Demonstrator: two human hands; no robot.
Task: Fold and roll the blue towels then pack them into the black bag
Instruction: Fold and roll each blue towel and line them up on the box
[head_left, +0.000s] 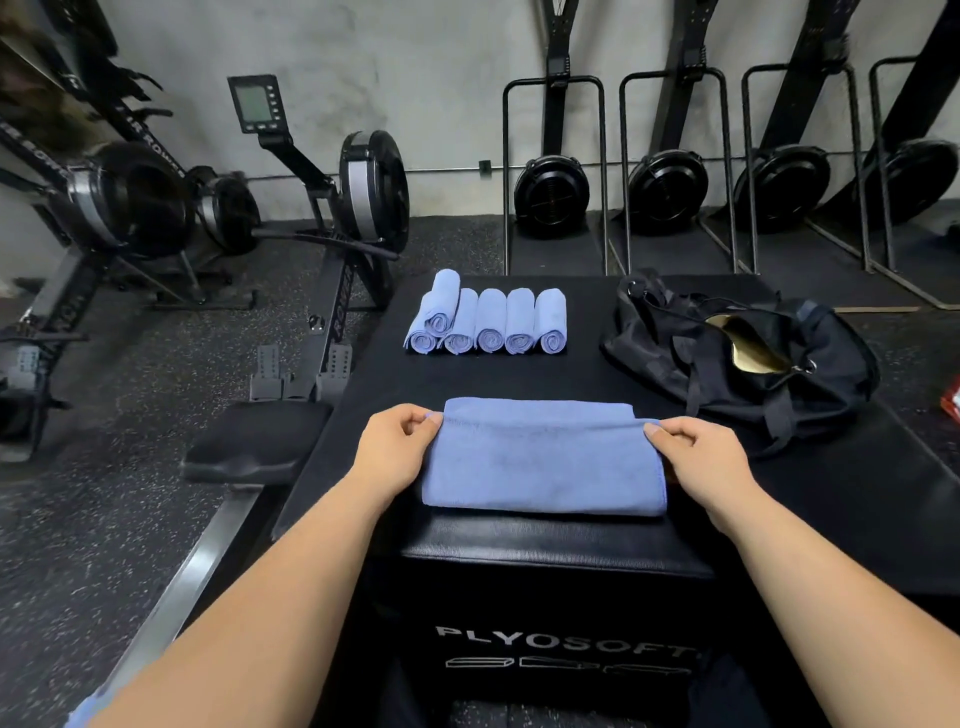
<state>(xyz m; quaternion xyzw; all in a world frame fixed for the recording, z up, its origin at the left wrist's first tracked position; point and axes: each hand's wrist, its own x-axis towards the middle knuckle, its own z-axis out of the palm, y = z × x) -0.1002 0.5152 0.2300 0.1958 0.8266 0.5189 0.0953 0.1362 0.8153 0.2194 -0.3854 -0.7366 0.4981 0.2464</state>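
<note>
Nearest, the black padded plyo box (519, 545) carries the work, its front lettered PLYOSOFT. On its top lies the folded blue towel (545, 462), doubled into a wide flat rectangle with the fold along the near edge and the loose edges on the far side. The left hand (397, 447) pinches the towel's left end near the far corner between thumb and curled fingers, and the right hand (706, 457) pinches the right end in the same way, so both hands grip cloth and neither is free. I judge this to be the folding step of one towel, with the rolling not yet begun. The next move probably calls for another fold to narrow the strip, or for one hand to start a tight roll from an end while the other keeps the edges square, since soft cloth slides askew easily. Farther back on the same dark surface sit the rolled towels (488, 322), five side by side with a sixth resting on top at the left. To their right lies the black bag (743, 353), unzipped, showing a tan lining and no towels that I can see. Beyond stand a rowing machine (363, 192) and upright rowers (665, 192) against the wall.
</note>
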